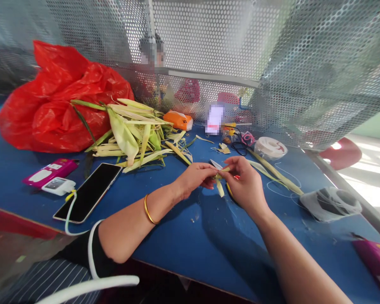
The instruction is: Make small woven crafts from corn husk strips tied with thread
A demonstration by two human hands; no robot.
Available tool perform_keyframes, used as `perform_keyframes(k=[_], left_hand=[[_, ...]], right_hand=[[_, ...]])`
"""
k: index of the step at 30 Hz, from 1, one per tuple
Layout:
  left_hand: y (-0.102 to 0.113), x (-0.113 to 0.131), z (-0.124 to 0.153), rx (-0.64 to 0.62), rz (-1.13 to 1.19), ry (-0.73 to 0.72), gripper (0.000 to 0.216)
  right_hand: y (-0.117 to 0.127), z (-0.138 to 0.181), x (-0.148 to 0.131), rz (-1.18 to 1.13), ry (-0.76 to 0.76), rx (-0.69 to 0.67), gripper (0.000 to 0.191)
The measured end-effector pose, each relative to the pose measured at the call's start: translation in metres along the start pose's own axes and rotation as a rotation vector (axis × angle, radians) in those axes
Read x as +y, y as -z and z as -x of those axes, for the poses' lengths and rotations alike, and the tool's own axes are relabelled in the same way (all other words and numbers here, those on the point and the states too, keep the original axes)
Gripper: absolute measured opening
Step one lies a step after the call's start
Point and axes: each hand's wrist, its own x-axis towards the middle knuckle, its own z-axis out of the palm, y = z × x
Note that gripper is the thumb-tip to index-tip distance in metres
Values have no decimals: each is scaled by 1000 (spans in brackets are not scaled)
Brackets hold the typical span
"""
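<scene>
My left hand (200,178) and my right hand (243,180) meet over the blue table, their fingertips pinched on a small piece of pale yellow-green corn husk (220,188). One end of the husk strip hangs down between the hands. Behind the fingers lie scissors, with a blade (215,164) pointing up and left and a yellow-and-red handle partly hidden by my right hand. A heap of corn husks (125,135) lies to the left, beyond my left hand. Right of my right hand rests a long rolled husk stalk (277,175).
A red plastic bag (66,101) stands at the back left. A black-screened phone (90,192) with a white cable lies front left. Spools of clear line (270,147) and wrapped line (331,203) sit at right. A perforated metal screen (205,42) borders the back, with a person behind it.
</scene>
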Motion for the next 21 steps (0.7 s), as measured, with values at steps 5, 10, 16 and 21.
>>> perform_keyframes(k=[5,10,16,21], left_hand=[[-4,-4,2,3,90,-7,31],[-8,-11,1,41,237,23,43],[-4,-11,-2,-44,286,7,34],[-5,-12,-3,-32,310,-3,28]], right_hand=[[-5,1,2,-67,-76,75,12],[-11,3,0,-98,-133,149,8],[-5,2,-5,3,-40,147,6],[-5,3,-7,-32,-64,166,4]])
